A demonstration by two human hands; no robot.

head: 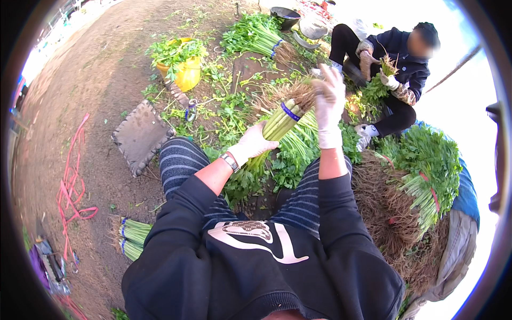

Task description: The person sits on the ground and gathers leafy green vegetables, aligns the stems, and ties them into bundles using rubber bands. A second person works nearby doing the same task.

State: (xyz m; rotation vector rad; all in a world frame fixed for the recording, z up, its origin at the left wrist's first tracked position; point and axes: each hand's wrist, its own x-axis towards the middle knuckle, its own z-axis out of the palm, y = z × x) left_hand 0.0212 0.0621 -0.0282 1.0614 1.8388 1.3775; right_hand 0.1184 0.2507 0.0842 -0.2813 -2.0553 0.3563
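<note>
My left hand (256,141), in a pale glove, grips a bundle of celery stalks (280,120) that a blue band (290,111) circles near the root end. The bundle tilts with its brown roots (300,93) up and to the right and its leaves down between my knees. My right hand (330,90), gloved too, is raised beside those roots with its fingers spread and blurred; whether it touches them I cannot tell. More celery (300,140) lies on the ground behind the held bundle.
A co-worker (400,76) sits at the upper right holding greens. A heap of rooted celery (432,168) lies at my right. A yellow bucket (188,74), a banded celery pile (256,38), a worn square pad (140,136), pink straps (72,188) and banded bundles (134,238) lie about.
</note>
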